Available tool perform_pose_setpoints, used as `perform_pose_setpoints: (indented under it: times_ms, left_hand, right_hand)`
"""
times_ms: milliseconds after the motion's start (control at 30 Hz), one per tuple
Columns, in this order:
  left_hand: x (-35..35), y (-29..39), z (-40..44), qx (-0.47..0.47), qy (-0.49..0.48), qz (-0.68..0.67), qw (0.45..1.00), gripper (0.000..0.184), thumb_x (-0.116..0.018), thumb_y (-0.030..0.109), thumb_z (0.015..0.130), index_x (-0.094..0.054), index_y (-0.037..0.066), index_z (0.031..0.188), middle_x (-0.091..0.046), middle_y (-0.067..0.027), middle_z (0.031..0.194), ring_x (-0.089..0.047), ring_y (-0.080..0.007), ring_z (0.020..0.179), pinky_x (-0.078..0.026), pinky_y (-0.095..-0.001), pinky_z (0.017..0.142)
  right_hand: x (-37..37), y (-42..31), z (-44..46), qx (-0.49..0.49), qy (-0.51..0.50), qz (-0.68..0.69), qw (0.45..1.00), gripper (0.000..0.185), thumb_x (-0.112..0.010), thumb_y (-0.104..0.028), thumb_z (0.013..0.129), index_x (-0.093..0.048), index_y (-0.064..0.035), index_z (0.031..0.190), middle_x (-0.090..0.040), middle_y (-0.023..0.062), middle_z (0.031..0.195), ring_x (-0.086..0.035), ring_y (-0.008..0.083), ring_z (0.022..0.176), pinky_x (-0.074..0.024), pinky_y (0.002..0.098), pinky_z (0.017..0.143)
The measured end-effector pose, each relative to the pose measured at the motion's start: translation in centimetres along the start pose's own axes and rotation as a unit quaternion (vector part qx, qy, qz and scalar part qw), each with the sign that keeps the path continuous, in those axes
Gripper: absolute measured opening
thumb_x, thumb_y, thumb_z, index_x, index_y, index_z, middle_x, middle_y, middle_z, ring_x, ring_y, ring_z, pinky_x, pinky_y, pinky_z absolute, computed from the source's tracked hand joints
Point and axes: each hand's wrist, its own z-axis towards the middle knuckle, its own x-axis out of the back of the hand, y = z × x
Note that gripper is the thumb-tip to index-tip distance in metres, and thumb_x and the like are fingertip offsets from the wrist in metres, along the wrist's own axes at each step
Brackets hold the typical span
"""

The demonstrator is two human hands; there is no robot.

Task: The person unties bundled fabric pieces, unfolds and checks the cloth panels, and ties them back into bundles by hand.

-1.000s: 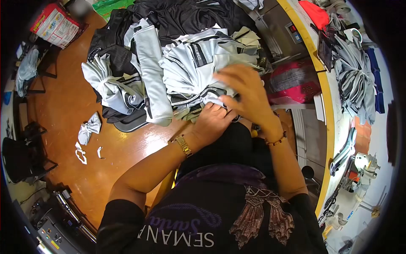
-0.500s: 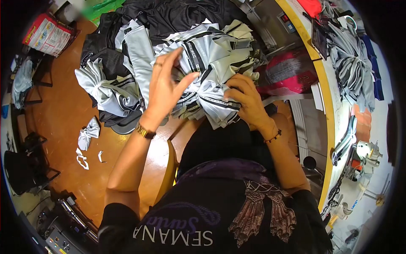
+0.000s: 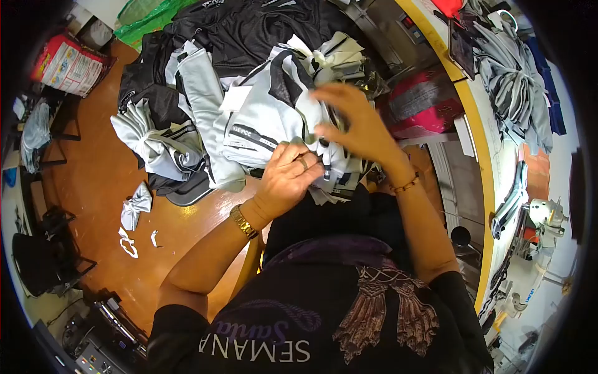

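At left hand (image 3: 289, 176), pale cloth (image 3: 265, 112), label (image 3: 244, 133) perhaps "GEPCC"

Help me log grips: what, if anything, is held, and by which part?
The left hand appears to grip the pale fabric bundle at its near side; the right hand, blurred, shows no clear hold.

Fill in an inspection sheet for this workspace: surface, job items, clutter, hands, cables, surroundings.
Surface: black cloth pile; support beneath mostly hidden.
Job items: black-trimmed grey bundle; more grey cloth alongside.
Clutter: knotted grey cloth and white strips on the brown floor.
Hands: left hand touching the bundle; right hand beside it, fingers apart, contact unclear.
Cables: none clearly made out.
Surroundings: yellow-edged worktable at right, black chair at left.
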Motion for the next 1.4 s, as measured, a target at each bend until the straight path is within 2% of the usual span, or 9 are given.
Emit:
perform_pose_setpoints:
  times_ms: [233,367,600,800,967,1033,1233,1300,1400]
  left_hand:
    - [1.5,-0.6,-3.7,0.099,0.004,-0.076,0.992,0.025,-0.068,0.003,0.077,-0.064,0.007,0.101,-0.059,-0.0081,0.104,-0.058,-0.0270,0.099,-0.046,-0.0380,0.087]
    - [2.5,-3.1,-5.6,0.309,0.007,-0.110,0.945,0.040,-0.074,0.012,0.078,-0.059,0.006,0.114,-0.054,-0.0163,0.114,-0.053,-0.0330,0.103,-0.045,-0.0400,0.089]
    - [3.0,-2.8,-3.1,0.189,-0.111,0.174,0.960,0.083,-0.087,0.040,0.053,-0.056,0.006,0.121,-0.047,-0.0198,0.118,-0.046,-0.0389,0.110,-0.032,-0.0535,0.096]
    - [-1.5,-5.8,0.4,0.104,-0.068,0.220,0.968,0.072,-0.082,0.046,0.054,-0.055,0.000,0.102,-0.053,-0.0180,0.103,-0.050,-0.0328,0.102,-0.034,-0.0515,0.098]
    - [2.6,-12.5,2.3,0.302,-0.078,0.021,0.950,0.068,-0.078,0.048,0.064,-0.054,-0.004,0.102,-0.062,-0.0185,0.087,-0.060,-0.0350,0.084,-0.049,-0.0415,0.073]
    - [3.4,-14.7,0.6,0.353,0.009,-0.157,0.922,0.064,-0.075,0.045,0.071,-0.055,-0.003,0.108,-0.064,-0.0210,0.104,-0.061,-0.0268,0.100,-0.045,-0.0357,0.088]
    - [2.6,-17.5,-3.1,0.594,0.151,-0.329,0.719,0.074,-0.066,0.052,0.080,-0.049,-0.003,0.126,-0.058,-0.0152,0.121,-0.054,-0.0253,0.114,-0.038,-0.0327,0.102]
    - [2.0,-18.7,-3.7,0.551,0.127,-0.424,0.708,0.080,-0.064,0.056,0.081,-0.045,-0.003,0.133,-0.058,-0.0140,0.119,-0.057,-0.0252,0.109,-0.044,-0.0371,0.097]
    - [2.6,-15.2,-2.4,0.536,0.172,-0.504,0.655,0.074,-0.060,0.051,0.086,-0.043,0.001,0.138,-0.059,-0.0143,0.120,-0.061,-0.0265,0.104,-0.053,-0.0414,0.088]
  right_hand:
    - [-0.5,2.0,-1.3,-0.075,-0.029,0.005,0.997,0.038,-0.066,-0.018,0.077,-0.059,-0.0058,0.113,-0.051,0.0128,0.120,-0.050,0.0302,0.116,-0.0381,0.0368,0.101]
    - [-0.7,2.8,-1.8,-0.100,0.010,0.037,0.994,0.030,-0.062,-0.013,0.086,-0.058,-0.0028,0.114,-0.052,0.0125,0.120,-0.053,0.0224,0.112,-0.0408,0.0315,0.097]
    - [-1.1,12.6,-13.4,-0.295,0.099,0.063,0.948,0.029,-0.059,-0.010,0.090,-0.058,-0.0003,0.117,-0.061,0.0098,0.112,-0.058,0.0171,0.104,-0.0475,0.0299,0.088]
    - [-3.0,10.0,-10.8,-0.394,-0.021,0.295,0.870,0.035,-0.056,-0.012,0.090,-0.053,-0.0008,0.123,-0.059,0.0091,0.118,-0.058,0.0170,0.100,-0.0474,0.0307,0.087]
    - [-2.1,3.2,0.0,-0.204,0.048,0.614,0.761,0.062,-0.057,-0.016,0.095,-0.026,-0.0033,0.147,-0.053,0.0102,0.129,-0.054,0.0180,0.117,-0.0466,0.0382,0.095]
    - [-1.9,2.0,2.2,-0.145,0.091,0.631,0.756,0.059,-0.059,-0.017,0.094,-0.033,-0.0026,0.144,-0.055,0.0113,0.129,-0.054,0.0195,0.119,-0.0461,0.0383,0.098]
    - [-7.9,6.7,0.5,-0.269,-0.049,0.204,0.940,0.055,-0.061,-0.010,0.092,-0.039,-0.0003,0.142,-0.060,0.0092,0.118,-0.059,0.0151,0.105,-0.0458,0.0263,0.091]
    - [-12.6,7.3,-0.6,-0.280,-0.035,0.446,0.850,0.061,-0.066,-0.013,0.088,-0.039,0.0016,0.141,-0.059,0.0116,0.118,-0.057,0.0172,0.101,-0.0452,0.0270,0.089]
    - [-10.8,2.5,3.6,-0.196,-0.022,0.169,0.966,0.058,-0.071,-0.017,0.084,-0.047,0.0029,0.132,-0.062,0.0119,0.113,-0.058,0.0182,0.097,-0.0450,0.0310,0.089]
